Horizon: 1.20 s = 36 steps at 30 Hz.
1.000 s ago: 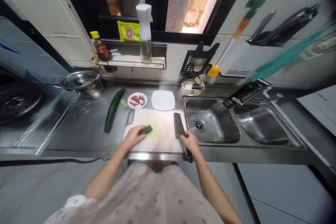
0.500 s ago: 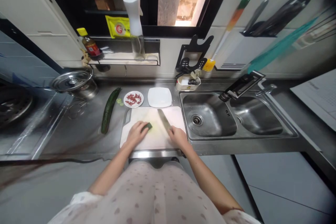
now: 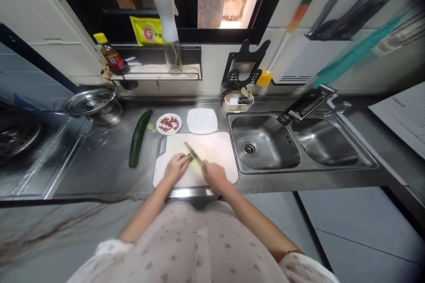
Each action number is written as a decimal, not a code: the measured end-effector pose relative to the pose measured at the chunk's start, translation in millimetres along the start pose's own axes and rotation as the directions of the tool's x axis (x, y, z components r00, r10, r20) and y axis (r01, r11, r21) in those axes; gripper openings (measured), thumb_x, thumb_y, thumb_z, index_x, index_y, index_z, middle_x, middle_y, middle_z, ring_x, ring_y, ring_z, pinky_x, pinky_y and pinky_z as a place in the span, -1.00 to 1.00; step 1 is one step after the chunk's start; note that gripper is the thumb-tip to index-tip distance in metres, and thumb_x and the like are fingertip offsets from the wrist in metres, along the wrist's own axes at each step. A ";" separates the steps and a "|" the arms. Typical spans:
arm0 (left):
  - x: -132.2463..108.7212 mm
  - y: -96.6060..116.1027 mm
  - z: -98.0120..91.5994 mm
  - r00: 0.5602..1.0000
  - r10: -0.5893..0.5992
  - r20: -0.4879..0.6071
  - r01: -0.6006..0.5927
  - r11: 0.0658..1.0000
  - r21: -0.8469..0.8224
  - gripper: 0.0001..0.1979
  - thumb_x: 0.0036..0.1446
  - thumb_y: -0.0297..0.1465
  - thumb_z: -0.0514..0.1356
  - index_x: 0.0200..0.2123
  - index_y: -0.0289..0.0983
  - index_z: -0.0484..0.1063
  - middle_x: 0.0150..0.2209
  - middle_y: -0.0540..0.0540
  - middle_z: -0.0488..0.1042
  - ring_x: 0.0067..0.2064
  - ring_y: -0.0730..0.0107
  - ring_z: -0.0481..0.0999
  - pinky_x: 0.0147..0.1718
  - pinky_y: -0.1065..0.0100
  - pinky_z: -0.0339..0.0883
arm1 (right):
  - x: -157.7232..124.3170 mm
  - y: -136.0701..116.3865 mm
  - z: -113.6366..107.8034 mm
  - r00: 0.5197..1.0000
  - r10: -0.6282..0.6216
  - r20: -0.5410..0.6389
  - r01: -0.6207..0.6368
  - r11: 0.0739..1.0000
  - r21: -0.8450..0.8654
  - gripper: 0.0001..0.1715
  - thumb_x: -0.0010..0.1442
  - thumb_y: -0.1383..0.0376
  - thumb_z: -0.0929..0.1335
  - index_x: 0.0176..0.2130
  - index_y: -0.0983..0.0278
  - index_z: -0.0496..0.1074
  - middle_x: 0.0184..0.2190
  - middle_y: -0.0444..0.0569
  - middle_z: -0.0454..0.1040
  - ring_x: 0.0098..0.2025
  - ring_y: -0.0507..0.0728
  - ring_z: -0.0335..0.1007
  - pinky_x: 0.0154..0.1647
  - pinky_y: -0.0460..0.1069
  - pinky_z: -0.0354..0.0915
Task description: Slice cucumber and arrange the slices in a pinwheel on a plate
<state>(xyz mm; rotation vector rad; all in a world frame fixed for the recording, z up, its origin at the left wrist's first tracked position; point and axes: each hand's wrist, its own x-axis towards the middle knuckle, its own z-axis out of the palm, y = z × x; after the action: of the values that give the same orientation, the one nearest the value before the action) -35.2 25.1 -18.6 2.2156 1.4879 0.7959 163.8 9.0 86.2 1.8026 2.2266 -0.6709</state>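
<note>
A white cutting board (image 3: 215, 150) lies on the steel counter in front of me. My left hand (image 3: 175, 168) is curled over a short green cucumber piece (image 3: 189, 157) on the board, which is mostly hidden under the fingers. My right hand (image 3: 215, 176) grips the handle of a knife (image 3: 193, 154). Its blade runs up and left across the board and meets the cucumber piece at my left fingertips.
A whole cucumber (image 3: 139, 137) lies left of the board, with a few slices (image 3: 151, 127) beside it. A small plate of red bits (image 3: 169, 123) and a white square plate (image 3: 202, 120) sit behind the board. A double sink (image 3: 272, 148) is to the right, a lidded pot (image 3: 94, 105) far left.
My right hand picked the knife up from the board's right edge and swung it left until the blade reached the cucumber piece. My left hand stayed on the piece.
</note>
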 end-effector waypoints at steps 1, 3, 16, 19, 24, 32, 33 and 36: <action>-0.1 -0.4 0.4 1.000 0.003 0.001 -0.003 1.000 0.003 -0.68 0.26 -0.34 0.07 0.03 -0.16 0.48 -0.18 -0.14 0.47 -0.13 0.32 0.42 -0.09 0.29 0.33 | -0.1 -0.8 0.3 1.000 0.000 0.002 0.000 1.000 -0.001 -0.68 0.35 0.29 0.11 -0.06 0.27 0.34 -0.27 0.10 0.54 -0.21 0.17 0.48 -0.26 -0.03 0.22; -0.1 -0.9 0.8 1.000 0.011 0.000 -0.011 1.000 0.000 -0.68 0.26 -0.34 0.07 0.03 -0.16 0.48 -0.18 -0.14 0.47 -0.13 0.31 0.42 -0.09 0.29 0.33 | -0.2 -1.7 0.7 1.000 0.000 0.003 0.000 1.000 0.001 -0.68 0.35 0.29 0.11 -0.06 0.28 0.34 -0.27 0.11 0.54 -0.20 0.17 0.48 -0.26 -0.03 0.22; 0.0 1.1 -0.8 1.000 0.004 0.001 -0.004 1.000 0.006 -0.69 0.27 -0.33 0.06 0.02 -0.16 0.48 -0.17 -0.12 0.47 -0.12 0.31 0.41 -0.09 0.30 0.31 | -3.6 -3.9 -0.4 0.999 0.000 0.035 0.000 1.000 -0.002 -0.67 0.35 0.33 0.10 -0.03 0.30 0.33 -0.25 0.13 0.53 -0.18 0.20 0.48 -0.25 -0.02 0.23; -0.2 -0.1 0.2 1.000 0.003 -0.007 -0.003 1.000 0.005 -0.69 0.27 -0.33 0.06 0.02 -0.17 0.48 -0.18 -0.12 0.47 -0.13 0.31 0.41 -0.09 0.30 0.31 | -6.7 -3.1 0.8 0.997 0.010 0.081 -0.009 1.000 -0.006 -0.67 0.34 0.35 0.11 0.00 0.32 0.32 -0.24 0.16 0.53 -0.16 0.20 0.48 -0.25 -0.02 0.23; -1.1 -1.7 1.7 1.000 0.024 -0.014 -0.024 1.000 0.004 -0.69 0.27 -0.35 0.06 0.02 -0.18 0.48 -0.16 -0.13 0.47 -0.12 0.32 0.41 -0.09 0.29 0.31 | -12.4 1.3 3.7 0.992 0.012 0.124 -0.010 1.000 -0.019 -0.67 0.31 0.38 0.13 0.01 0.33 0.31 -0.23 0.17 0.52 -0.15 0.19 0.47 -0.26 -0.03 0.22; 1.7 -3.9 1.0 0.998 0.051 -0.036 -0.052 0.998 -0.021 -0.70 0.27 -0.37 0.09 0.01 -0.19 0.48 -0.19 -0.12 0.48 -0.16 0.32 0.42 -0.13 0.29 0.33 | -6.6 -1.1 0.0 0.992 -0.016 0.125 0.020 0.999 -0.026 -0.64 0.29 0.41 0.13 0.03 0.34 0.31 -0.22 0.17 0.52 -0.12 0.19 0.47 -0.23 -0.03 0.25; 2.1 -4.2 0.9 0.998 0.054 -0.038 -0.054 0.998 -0.021 -0.71 0.27 -0.37 0.09 0.01 -0.19 0.48 -0.19 -0.12 0.48 -0.16 0.32 0.42 -0.13 0.29 0.33 | -5.1 -1.6 0.2 0.992 -0.019 0.122 0.022 0.999 -0.024 -0.64 0.28 0.41 0.14 0.03 0.34 0.31 -0.22 0.17 0.52 -0.12 0.19 0.47 -0.23 -0.03 0.25; 2.9 -5.0 1.0 0.997 0.058 -0.041 -0.059 0.998 -0.022 -0.71 0.27 -0.36 0.09 0.01 -0.19 0.48 -0.20 -0.12 0.48 -0.16 0.32 0.42 -0.14 0.29 0.33 | -0.1 -2.0 3.1 0.994 -0.033 0.102 0.035 0.999 -0.019 -0.63 0.29 0.41 0.13 0.02 0.33 0.32 -0.22 0.17 0.52 -0.11 0.19 0.47 -0.20 -0.01 0.27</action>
<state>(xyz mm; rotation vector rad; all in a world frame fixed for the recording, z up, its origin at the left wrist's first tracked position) -37.4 29.8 -21.6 2.2478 1.4315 0.8770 161.5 7.2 84.0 1.6855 2.1941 -0.7266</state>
